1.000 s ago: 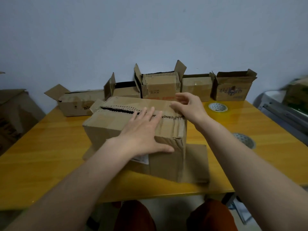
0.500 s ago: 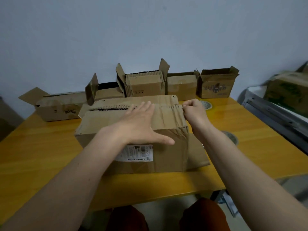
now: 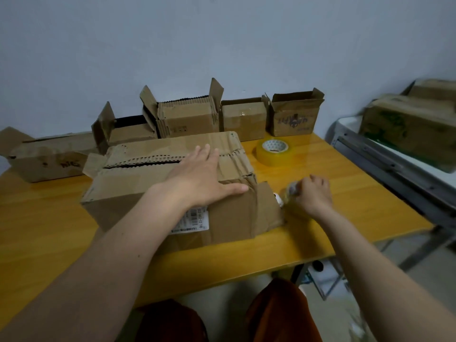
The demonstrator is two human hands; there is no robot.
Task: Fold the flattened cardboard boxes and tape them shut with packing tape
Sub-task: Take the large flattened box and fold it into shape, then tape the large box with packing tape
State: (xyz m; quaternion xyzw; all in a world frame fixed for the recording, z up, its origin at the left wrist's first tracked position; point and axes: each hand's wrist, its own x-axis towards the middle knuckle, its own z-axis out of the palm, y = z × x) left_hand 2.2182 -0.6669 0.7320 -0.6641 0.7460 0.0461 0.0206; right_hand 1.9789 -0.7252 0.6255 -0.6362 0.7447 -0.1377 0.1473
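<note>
shipping label (image 3: 191, 219) on front box (image 3: 229, 215): barcode, digits too small to read | far-left box (image 3: 49, 161): dark scrawl, illegible | back-right box (image 3: 293, 119): dark marking, illegible

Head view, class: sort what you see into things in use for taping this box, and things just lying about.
In use:
large cardboard box
left hand, pressing its flaps
right hand, grasping a tape roll

Lying about:
spare tape roll
open boxes by the wall
</note>
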